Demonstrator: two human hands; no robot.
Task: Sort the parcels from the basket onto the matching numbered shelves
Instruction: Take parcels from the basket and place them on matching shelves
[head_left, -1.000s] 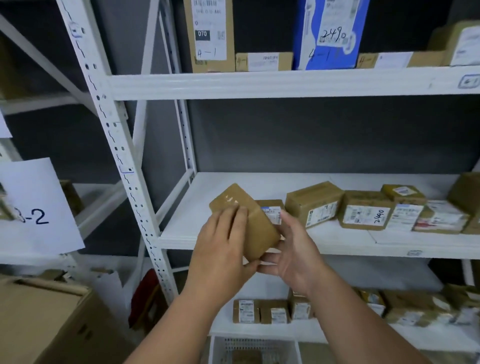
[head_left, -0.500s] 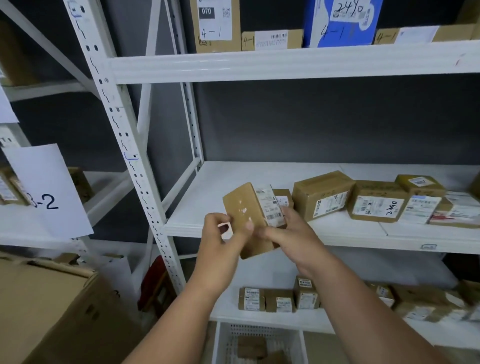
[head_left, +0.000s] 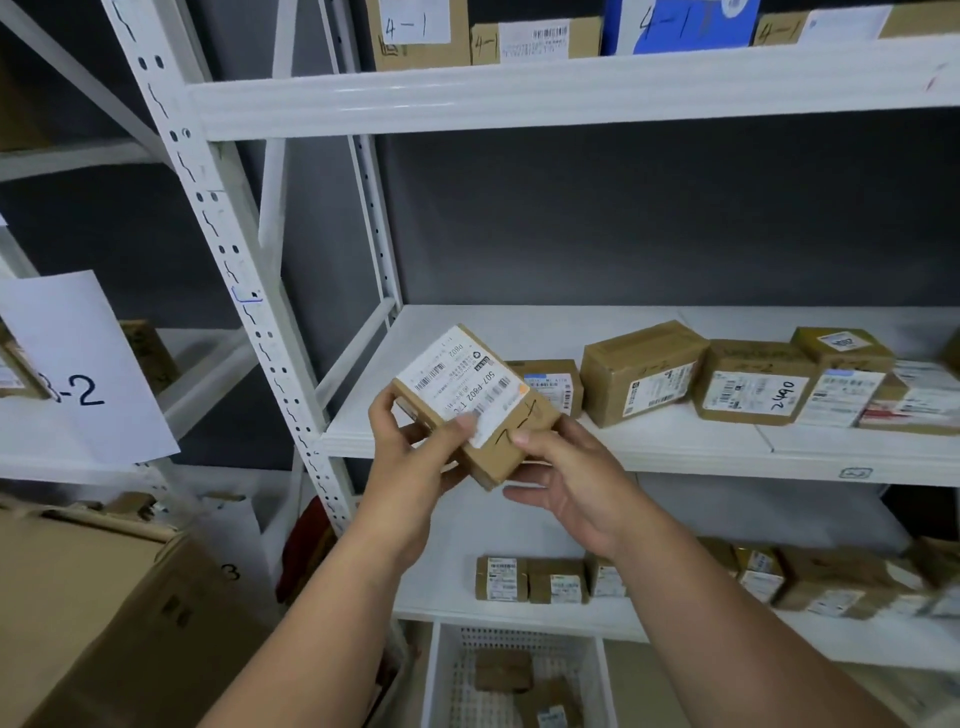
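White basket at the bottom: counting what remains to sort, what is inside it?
The white basket holds a few brown parcels; the frame edge hides its front.

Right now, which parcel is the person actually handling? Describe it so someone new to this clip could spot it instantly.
Start at the white middle shelf with its row of brown boxes. Just in front of its left end, the left hand and right hand hold a small brown parcel in the air. Unlike its neighbours resting on the shelf, it is tilted, its white label facing up.

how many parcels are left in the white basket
3 show in the white basket: one at the back, two nearer, cut off by the frame edge; more may be hidden.
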